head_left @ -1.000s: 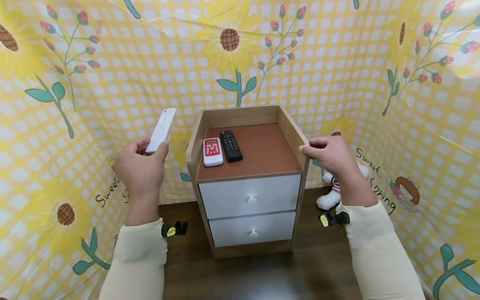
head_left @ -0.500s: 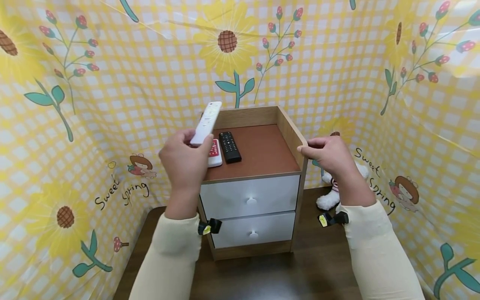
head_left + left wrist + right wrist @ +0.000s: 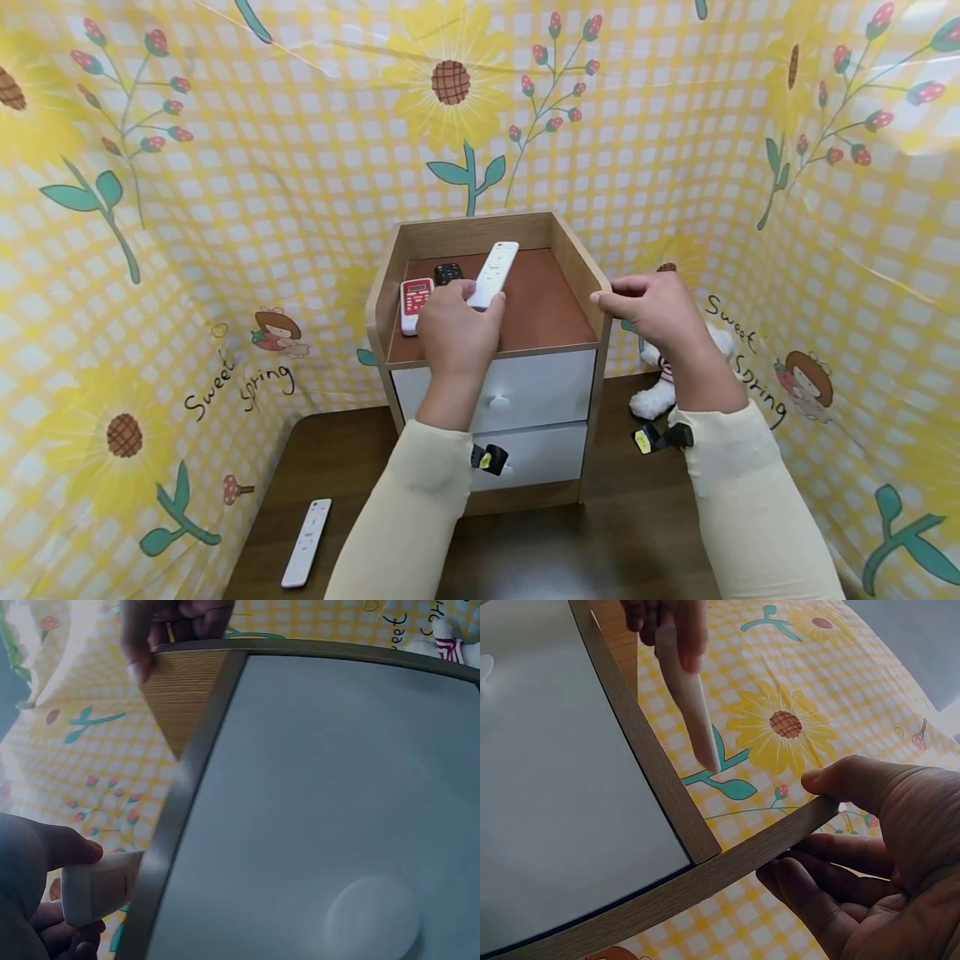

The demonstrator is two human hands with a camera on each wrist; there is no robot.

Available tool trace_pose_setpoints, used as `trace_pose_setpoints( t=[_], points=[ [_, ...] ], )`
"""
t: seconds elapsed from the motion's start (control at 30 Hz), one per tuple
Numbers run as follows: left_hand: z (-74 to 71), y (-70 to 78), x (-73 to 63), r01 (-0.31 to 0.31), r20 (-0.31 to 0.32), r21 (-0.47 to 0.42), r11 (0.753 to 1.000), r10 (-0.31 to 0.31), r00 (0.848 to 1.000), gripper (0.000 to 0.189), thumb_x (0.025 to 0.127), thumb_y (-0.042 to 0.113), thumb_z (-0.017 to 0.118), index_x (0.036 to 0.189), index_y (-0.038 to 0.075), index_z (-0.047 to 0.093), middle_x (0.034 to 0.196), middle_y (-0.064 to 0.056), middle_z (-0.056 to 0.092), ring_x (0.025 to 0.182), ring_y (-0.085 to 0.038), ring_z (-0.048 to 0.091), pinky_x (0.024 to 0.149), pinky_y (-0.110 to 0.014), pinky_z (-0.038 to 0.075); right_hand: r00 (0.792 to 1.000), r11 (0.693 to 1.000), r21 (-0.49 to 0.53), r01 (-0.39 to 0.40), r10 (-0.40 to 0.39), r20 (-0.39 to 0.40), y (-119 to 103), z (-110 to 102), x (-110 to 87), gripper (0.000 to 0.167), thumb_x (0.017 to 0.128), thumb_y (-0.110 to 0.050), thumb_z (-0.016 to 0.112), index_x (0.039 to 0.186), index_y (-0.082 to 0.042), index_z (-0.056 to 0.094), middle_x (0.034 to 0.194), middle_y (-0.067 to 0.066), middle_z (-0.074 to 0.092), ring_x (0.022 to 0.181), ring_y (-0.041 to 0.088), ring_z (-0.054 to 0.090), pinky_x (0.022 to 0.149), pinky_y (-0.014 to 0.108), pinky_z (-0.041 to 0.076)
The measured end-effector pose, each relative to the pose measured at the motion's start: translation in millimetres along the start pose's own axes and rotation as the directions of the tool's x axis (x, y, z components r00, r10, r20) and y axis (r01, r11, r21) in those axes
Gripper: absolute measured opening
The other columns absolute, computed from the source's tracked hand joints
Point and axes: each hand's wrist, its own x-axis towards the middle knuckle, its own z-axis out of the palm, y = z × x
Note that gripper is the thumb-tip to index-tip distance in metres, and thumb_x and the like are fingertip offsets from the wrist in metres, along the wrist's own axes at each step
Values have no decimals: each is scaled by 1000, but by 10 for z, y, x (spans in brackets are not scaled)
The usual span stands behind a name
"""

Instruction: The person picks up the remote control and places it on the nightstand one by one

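My left hand [image 3: 459,329] pinches a white remote control [image 3: 495,273] by its lower end, over the brown top of the small cabinet [image 3: 480,218]. In the left wrist view, thumb and fingers grip that remote [image 3: 97,889] near the cabinet's front edge. A red-and-white remote [image 3: 415,300] and a black remote [image 3: 448,273] lie on the top at the left, partly covered by my left hand. My right hand [image 3: 660,312] grips the cabinet's right side panel [image 3: 581,258], thumb on the inner side and fingers outside, as the right wrist view shows.
Two white drawers [image 3: 555,387] with round knobs face me. Another white remote [image 3: 306,543] lies on the dark wooden floor [image 3: 337,450] at the lower left. A white plush toy [image 3: 655,398] sits right of the cabinet. Yellow checked cloth [image 3: 300,167] surrounds everything.
My left hand has carried the white remote rightward from beside the cabinet to over its top. A white remote on the floor has come into view. The right hand stays on the side panel.
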Motion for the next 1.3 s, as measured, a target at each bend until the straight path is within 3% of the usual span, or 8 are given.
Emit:
trace_pose_setpoints(
  t=[0.2,0.4,0.77,1.3],
  points=[
    [193,8,-8,-37,5,54,998,37,999,44,94,36,87,120,1,81,108,-16,78,105,-35,70,94,-49,57,1000,1000,23,-11,11,-3,-1,0,11,51,100,-40,79,138,-7,76,142,19,71,125,32,63,101,43,52],
    [296,-34,11,-83,22,141,987,80,997,42,96,35,84,120,1,81,108,-16,79,107,-35,68,99,-48,55,1000,999,49,-16,16,-1,-9,6,10,50,99,-39,80,137,-6,77,141,20,71,123,32,62,100,43,52],
    [340,-61,16,-119,61,276,954,106,992,43,96,39,83,110,-2,81,102,-18,78,101,-35,66,93,-47,54,1000,1000,20,-21,22,-1,-10,6,7,53,100,-43,79,139,-7,76,141,20,72,123,31,63,99,41,53],
    [320,-47,5,-102,127,348,932,61,990,65,94,52,84,120,-6,75,113,-21,73,108,-35,61,95,-46,54,1000,999,45,-23,23,-2,-37,26,-16,50,100,-38,79,138,-6,76,140,21,72,121,32,63,97,39,53]
  ],
)
